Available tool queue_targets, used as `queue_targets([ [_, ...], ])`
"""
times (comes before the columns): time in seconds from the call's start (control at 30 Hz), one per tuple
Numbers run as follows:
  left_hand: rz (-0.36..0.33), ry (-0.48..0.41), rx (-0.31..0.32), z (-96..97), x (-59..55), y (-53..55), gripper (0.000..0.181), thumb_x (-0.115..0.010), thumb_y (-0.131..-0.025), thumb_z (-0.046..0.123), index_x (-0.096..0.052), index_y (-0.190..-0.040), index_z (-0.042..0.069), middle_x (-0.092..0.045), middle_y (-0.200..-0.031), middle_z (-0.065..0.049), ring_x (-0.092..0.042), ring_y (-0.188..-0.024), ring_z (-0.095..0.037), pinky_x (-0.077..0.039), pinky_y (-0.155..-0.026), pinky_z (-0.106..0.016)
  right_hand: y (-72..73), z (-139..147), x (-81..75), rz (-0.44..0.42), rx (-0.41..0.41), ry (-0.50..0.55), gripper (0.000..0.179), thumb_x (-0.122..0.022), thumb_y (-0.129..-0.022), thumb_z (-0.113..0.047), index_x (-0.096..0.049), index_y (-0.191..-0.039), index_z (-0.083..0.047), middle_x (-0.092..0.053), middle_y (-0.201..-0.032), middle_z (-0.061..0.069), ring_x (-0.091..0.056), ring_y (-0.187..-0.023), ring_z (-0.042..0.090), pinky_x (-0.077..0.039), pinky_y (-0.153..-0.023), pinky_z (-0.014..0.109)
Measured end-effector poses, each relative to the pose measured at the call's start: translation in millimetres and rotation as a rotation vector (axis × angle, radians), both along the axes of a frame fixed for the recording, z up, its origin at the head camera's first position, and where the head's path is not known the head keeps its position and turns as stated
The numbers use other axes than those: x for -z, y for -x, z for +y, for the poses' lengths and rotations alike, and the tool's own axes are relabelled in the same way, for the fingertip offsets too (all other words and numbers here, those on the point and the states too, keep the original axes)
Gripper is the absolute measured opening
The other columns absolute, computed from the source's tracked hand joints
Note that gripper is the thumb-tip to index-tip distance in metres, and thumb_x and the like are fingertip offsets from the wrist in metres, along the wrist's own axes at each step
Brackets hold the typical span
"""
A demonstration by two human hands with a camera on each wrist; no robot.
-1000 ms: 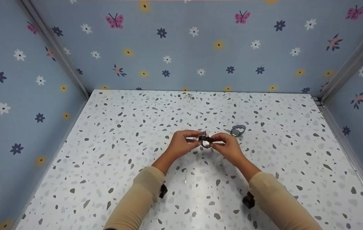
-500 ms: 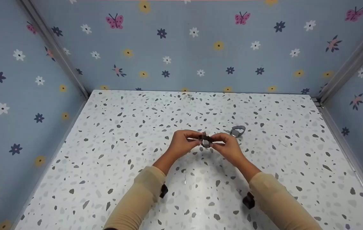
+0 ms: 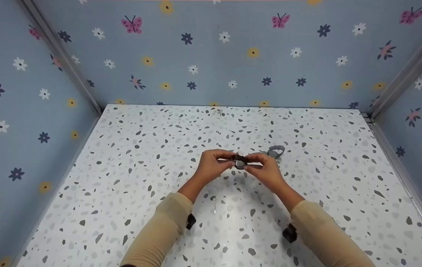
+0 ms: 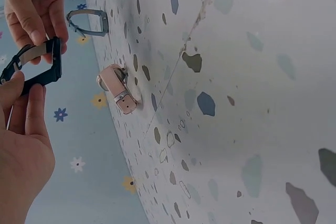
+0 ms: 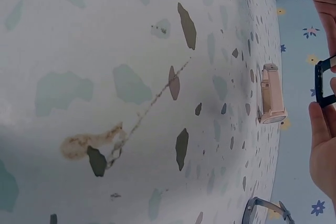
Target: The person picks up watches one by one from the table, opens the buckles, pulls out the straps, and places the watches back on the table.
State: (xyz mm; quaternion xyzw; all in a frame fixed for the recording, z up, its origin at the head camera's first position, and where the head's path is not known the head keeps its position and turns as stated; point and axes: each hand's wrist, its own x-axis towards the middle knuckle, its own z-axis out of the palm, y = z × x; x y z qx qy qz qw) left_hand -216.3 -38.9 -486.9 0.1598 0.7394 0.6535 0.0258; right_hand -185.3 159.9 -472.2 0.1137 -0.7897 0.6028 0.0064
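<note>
A dark wristwatch with a squarish case is held up between both hands above the table. My left hand pinches its left side between thumb and fingers, and my right hand pinches its right side. In the left wrist view, the strap of this dark watch curves into a loop. A pink wristwatch rests on the table beyond the hands; in the head view they mostly hide it. Behind the right hand lies a grey-blue wristwatch, its strap curved in a loop.
The white speckled table is enclosed by blue flowered panels at the back and both sides. Small dark devices show under the forearms. A fine crack-like line and a brownish stain mark the tabletop.
Both hands keep their grip on the dark watch and have barely moved. The watch tilts slightly and its face catches the light differently. The grey-blue watch has stayed in place.
</note>
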Motion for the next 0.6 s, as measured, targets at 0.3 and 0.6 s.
queue_targets([
  [0.3,-0.005,0.022,-0.018,0.4,-3.5,0.4,0.023,-0.076,-0.081,-0.004,-0.076,-0.102,0.005,-0.073,-0.1,-0.008,-0.071,-0.093,-0.023,-0.058,-0.078,-0.027,-2.1,-1,-5.0,0.067,-0.014,0.007,0.032,-0.073,-0.082,0.009,-0.065,-0.113,0.01,-0.063,-0.113,0.023,-0.061,-0.109,0.037,-0.051,-0.096,0.049],
  [0.6,0.011,0.04,-0.015,0.4,-1.4,0.3,0.023,-0.076,-0.081,-0.006,-0.075,-0.103,0.001,-0.073,-0.1,-0.01,-0.071,-0.092,-0.019,-0.058,-0.078,-0.027,-2.9,-3,-11.7,0.12,-0.011,-0.023,0.034,-0.074,-0.082,0.006,-0.065,-0.114,0.01,-0.066,-0.111,0.023,-0.062,-0.106,0.037,-0.051,-0.093,0.053],
])
